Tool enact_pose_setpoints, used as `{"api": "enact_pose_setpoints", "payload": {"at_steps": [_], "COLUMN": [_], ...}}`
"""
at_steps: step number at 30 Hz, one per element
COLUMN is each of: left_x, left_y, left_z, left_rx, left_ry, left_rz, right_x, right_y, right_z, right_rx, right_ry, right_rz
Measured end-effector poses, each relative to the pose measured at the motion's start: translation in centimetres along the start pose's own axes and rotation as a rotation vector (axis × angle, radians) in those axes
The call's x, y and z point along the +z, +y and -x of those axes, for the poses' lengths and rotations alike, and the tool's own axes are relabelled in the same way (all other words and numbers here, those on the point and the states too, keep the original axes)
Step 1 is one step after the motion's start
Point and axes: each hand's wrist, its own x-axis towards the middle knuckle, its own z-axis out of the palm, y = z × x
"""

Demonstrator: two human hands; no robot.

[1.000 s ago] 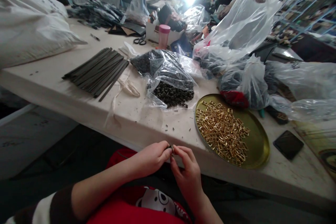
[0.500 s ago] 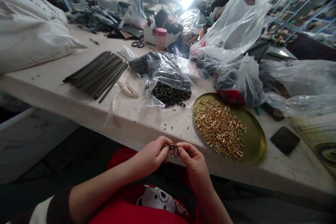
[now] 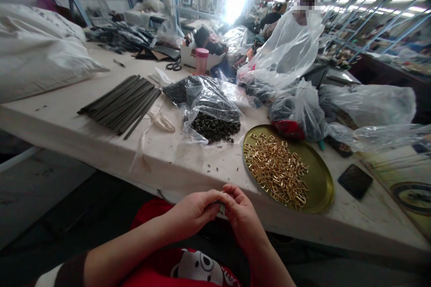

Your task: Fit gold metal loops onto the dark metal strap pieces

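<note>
My left hand [image 3: 201, 208] and my right hand [image 3: 240, 210] meet in front of the table edge, fingertips pressed together. Both are closed around something small that the fingers almost wholly hide. Just to the right of my right hand, a round gold-coloured tray [image 3: 321, 184] holds a heap of small gold rectangular buckles [image 3: 279, 170]. Beyond my hands, an open clear plastic bag [image 3: 215, 96] spills small dark pieces [image 3: 215, 126] onto the table. A few tiny dark bits lie between that bag and my hands.
On the left, a bundle of dark flat strips [image 3: 119, 104] lies near a large white sack [image 3: 40, 54]. A pink-lidded jar [image 3: 201, 60] and black scissors [image 3: 173, 66] stand farther back. At right are filled plastic bags [image 3: 298, 110] and a dark phone-like slab [image 3: 355, 181].
My fingers have drawn closer together, and the left ones now reach over to the right hand. The small dark and metallic piece seen between them before is now covered. The view has shifted slightly.
</note>
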Motion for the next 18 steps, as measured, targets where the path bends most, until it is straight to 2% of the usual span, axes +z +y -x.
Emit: {"api": "enact_pose_setpoints", "payload": {"at_steps": [6,9,11,12,14,15,18], "left_x": [-1.3,-2.4,-3.1,-3.4,-3.8,-3.9,-4.1], "left_y": [-2.0,-2.9,-3.6,-3.9,-4.6,-4.9,-5.3], "left_z": [-1.8,-3.0,-3.8,-4.3,-5.0,-5.4,-6.0], "left_rx": [-0.184,-0.216,-0.242,-0.258,-0.285,-0.293,-0.322], "left_ry": [-0.062,-0.069,-0.050,-0.036,0.000,0.018,0.068], "left_rz": [0.338,0.423,0.453,0.467,0.490,0.496,0.488], "right_x": [0.4,0.0,-0.5,-0.8,-1.4,-1.6,-1.7], "right_y": [0.4,-1.0,-3.1,-4.3,-6.8,-7.8,-9.2], "right_z": [-2.0,-4.4,-7.1,-8.7,-12.2,-13.9,-17.6], "right_rx": [0.065,0.025,-0.118,-0.241,-0.496,-0.558,-0.541], "right_ry": [-0.040,-0.097,-0.084,-0.031,0.167,0.270,0.309], "right_rz": [0.097,0.300,0.565,0.728,1.177,1.454,1.677]}}
